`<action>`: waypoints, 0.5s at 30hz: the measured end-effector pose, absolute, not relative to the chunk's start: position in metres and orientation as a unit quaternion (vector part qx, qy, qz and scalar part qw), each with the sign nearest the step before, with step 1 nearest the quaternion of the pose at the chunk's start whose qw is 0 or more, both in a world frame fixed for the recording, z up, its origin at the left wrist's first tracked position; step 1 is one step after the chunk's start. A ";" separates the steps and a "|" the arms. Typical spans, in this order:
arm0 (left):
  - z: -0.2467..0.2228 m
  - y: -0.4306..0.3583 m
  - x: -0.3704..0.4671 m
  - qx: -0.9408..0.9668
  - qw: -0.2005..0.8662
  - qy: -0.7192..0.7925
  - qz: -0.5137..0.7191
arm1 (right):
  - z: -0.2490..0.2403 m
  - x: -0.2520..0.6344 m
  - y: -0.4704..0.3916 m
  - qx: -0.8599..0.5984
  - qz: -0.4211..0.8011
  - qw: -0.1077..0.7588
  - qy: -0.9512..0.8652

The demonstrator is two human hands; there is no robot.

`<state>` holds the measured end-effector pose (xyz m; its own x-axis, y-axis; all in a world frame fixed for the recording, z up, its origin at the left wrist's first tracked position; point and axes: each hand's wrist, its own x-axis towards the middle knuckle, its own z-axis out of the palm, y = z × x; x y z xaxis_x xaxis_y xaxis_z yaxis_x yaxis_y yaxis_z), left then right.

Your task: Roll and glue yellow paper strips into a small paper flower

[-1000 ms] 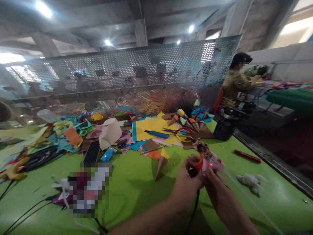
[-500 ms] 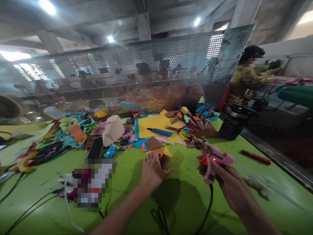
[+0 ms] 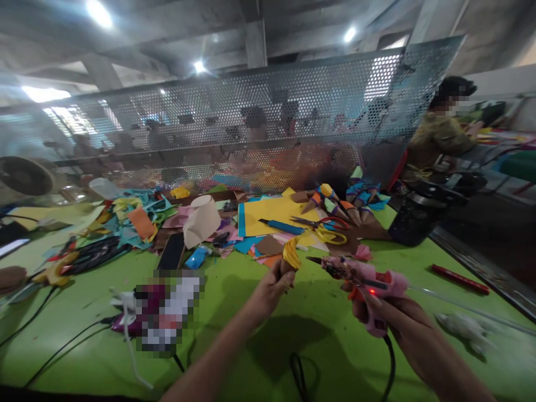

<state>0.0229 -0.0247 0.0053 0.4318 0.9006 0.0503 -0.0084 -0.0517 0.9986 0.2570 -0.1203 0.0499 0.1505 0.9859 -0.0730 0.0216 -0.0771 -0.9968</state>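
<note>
My left hand (image 3: 272, 287) is closed around the brown lower part of a small paper cone with a ruffled yellow top (image 3: 292, 254), held upright above the table. In my right hand (image 3: 397, 315) is a pink hot glue gun (image 3: 368, 279), its red light lit and a clear glue stick (image 3: 444, 296) running out of its back. The dark nozzle points left, close to the yellow paper but apart from it. A black cord hangs from the gun's handle. Behind my hands lie scissors with yellow handles (image 3: 333, 234) and a blue utility knife (image 3: 282, 226) on yellow sheets (image 3: 259, 215).
Paper scraps (image 3: 142, 220) spread along the back of the green table (image 3: 226, 357), before a perforated metal screen (image 3: 234, 123). A phone (image 3: 171, 252), a purple device with cables (image 3: 125, 322) and a fan (image 3: 27, 176) are left. A red marker (image 3: 459, 279) and bottle (image 3: 412, 215) are right, near a seated person (image 3: 444, 134).
My left hand has lifted and turned the paper cone so its ruffled yellow top faces up. The glue gun has swung its nozzle level and toward the cone. The view has shifted slightly left.
</note>
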 end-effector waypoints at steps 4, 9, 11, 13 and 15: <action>0.007 -0.031 0.019 0.517 0.695 0.325 0.381 | 0.047 0.259 -0.123 -0.573 0.464 0.495 -0.460; 0.003 -0.033 0.015 0.430 0.763 0.305 0.373 | 0.049 0.257 -0.125 -0.590 0.453 0.470 -0.476; 0.001 -0.034 0.013 0.414 0.769 0.305 0.379 | 0.051 0.256 -0.125 -0.598 0.450 0.464 -0.473; -0.001 -0.034 0.012 0.416 0.767 0.299 0.385 | 0.053 0.256 -0.126 -0.607 0.445 0.457 -0.474; -0.001 -0.035 0.011 0.435 0.762 0.290 0.381 | 0.054 0.257 -0.126 -0.613 0.439 0.445 -0.483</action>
